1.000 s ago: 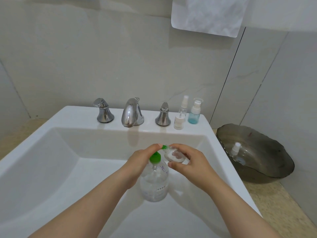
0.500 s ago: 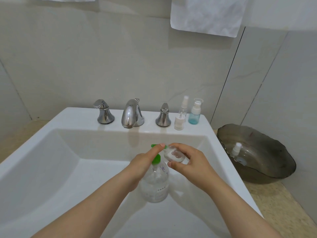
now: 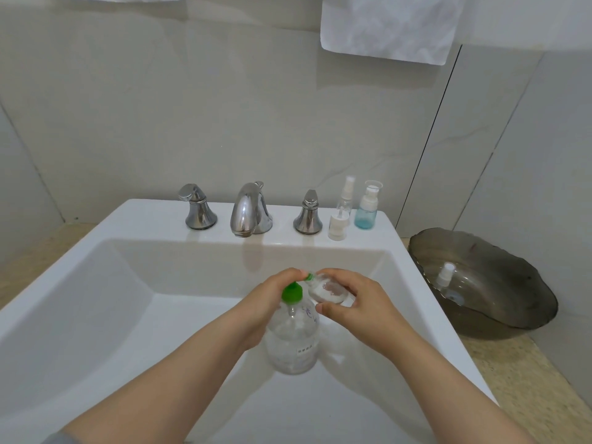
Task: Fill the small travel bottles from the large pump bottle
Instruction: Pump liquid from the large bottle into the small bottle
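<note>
A large clear pump bottle (image 3: pixel 293 341) with a green collar (image 3: pixel 291 293) stands in the white sink basin (image 3: pixel 96 315). My left hand (image 3: pixel 266 302) wraps round its neck from the left, fingers curled over the pump head. My right hand (image 3: pixel 355 306) grips a small clear travel bottle (image 3: pixel 326 288), tilted with its mouth against the green nozzle tip. A little whitish content shows inside the small bottle. The pump head is mostly hidden under my left fingers.
On the sink's back ledge, right of the chrome faucet (image 3: pixel 250 209), stand a clear spray bottle (image 3: pixel 345 200), a white pump cap (image 3: pixel 338 225) and a blue-tinted bottle (image 3: pixel 366 209). A dark glass bowl (image 3: pixel 512 312) on the right counter holds another spray bottle (image 3: pixel 445 278). Above hangs a white towel (image 3: pixel 384 24).
The green pump head showed above my left fingers half a second ago and is now pressed down under them. Both hands and both bottles stay in the same place.
</note>
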Demonstrator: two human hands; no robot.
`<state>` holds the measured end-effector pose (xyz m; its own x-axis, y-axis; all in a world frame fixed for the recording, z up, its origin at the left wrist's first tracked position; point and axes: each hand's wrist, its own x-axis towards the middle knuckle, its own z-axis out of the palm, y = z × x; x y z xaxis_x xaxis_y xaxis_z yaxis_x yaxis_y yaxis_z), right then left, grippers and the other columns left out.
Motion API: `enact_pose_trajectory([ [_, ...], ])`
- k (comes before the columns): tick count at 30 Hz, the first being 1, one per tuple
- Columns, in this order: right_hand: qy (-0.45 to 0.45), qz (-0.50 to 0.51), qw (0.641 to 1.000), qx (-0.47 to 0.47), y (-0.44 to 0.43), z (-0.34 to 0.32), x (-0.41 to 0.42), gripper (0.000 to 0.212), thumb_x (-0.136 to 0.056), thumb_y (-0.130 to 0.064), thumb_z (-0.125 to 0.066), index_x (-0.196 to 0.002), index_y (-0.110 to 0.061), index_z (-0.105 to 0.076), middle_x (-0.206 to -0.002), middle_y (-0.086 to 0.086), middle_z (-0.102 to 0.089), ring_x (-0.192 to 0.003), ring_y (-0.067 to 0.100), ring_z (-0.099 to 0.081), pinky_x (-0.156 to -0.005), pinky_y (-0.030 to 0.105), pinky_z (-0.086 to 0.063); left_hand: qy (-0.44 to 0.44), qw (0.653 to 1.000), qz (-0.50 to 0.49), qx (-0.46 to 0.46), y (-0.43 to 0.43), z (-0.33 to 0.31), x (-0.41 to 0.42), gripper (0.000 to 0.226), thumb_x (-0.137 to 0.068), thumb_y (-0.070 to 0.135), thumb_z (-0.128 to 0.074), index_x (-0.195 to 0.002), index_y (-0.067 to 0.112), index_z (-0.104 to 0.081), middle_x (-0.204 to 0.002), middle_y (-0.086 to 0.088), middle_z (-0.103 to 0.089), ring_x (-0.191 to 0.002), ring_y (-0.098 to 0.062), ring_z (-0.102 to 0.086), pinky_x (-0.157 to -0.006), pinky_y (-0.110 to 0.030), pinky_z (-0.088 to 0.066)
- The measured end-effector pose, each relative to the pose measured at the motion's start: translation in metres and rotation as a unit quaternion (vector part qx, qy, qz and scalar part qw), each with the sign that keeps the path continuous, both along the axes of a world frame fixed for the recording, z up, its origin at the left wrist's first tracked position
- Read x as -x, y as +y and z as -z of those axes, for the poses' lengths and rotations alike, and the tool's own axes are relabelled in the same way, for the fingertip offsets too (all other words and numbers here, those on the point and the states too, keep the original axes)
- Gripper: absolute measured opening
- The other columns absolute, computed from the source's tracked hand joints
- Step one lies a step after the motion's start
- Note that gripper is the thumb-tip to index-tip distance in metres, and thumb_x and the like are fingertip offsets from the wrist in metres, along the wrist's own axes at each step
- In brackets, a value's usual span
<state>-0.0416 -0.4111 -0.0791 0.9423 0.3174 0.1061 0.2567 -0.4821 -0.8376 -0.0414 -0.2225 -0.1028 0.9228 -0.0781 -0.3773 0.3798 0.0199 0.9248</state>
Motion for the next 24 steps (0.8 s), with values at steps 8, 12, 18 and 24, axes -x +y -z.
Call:
enact_pose_trajectory([
  [8, -0.004, 0.003, 1.0, 0.0, -0.0009, 0.0008, -0.0004, 0.043, -0.078, -0.018, -0.077, -0.117, -0.031, -0.065, -0.116, -0.017, -0.065, -0.103, -0.009, -0.059, -0.09, 0.015, -0.046, -0.013, 1.0, -0.003, -0.004, -0.0013, 0.0072, -0.0026, 0.07, -0.056, 0.071, -0.071, -0.112, 0.03, -0.076, -0.125, -0.01, -0.07, -0.12, -0.031, -0.064, -0.114, -0.052, -0.041],
  [12, -0.003, 0.0, 1.0, -0.001, -0.0016, 0.0012, -0.0016, 0.043, -0.078, -0.016, -0.076, -0.116, -0.032, -0.065, -0.116, -0.019, -0.064, -0.103, -0.013, -0.057, -0.082, 0.005, -0.043, -0.011, 1.0, 0.001, -0.012, -0.0016, 0.0067, -0.0016, 0.07, -0.058, 0.072, -0.07, -0.111, 0.028, -0.076, -0.122, -0.009, -0.072, -0.117, -0.03, -0.066, -0.114, -0.052, -0.042],
  [18, -0.012, 0.004, 1.0, -0.003, -0.0024, -0.0005, -0.0023, 0.042, -0.079, -0.017, -0.076, -0.117, -0.033, -0.064, -0.117, -0.017, -0.065, -0.105, -0.012, -0.057, -0.09, 0.013, -0.044, -0.004, 1.0, 0.006, -0.024, -0.0014, 0.0078, -0.0022, 0.094, -0.045, 0.089, -0.07, -0.121, 0.033, -0.071, -0.125, -0.001, -0.07, -0.121, -0.025, -0.063, -0.116, -0.048, -0.039],
  [24, -0.023, 0.008, 1.0, -0.003, -0.004, -0.0013, -0.0024, 0.042, -0.079, -0.017, -0.076, -0.114, -0.037, -0.063, -0.117, -0.017, -0.064, -0.104, -0.014, -0.056, -0.087, 0.008, -0.042, -0.001, 1.0, 0.002, -0.015, -0.001, 0.0065, -0.0038, 0.085, -0.052, 0.089, -0.062, -0.116, 0.033, -0.074, -0.121, -0.002, -0.073, -0.12, -0.024, -0.064, -0.117, -0.048, -0.037],
])
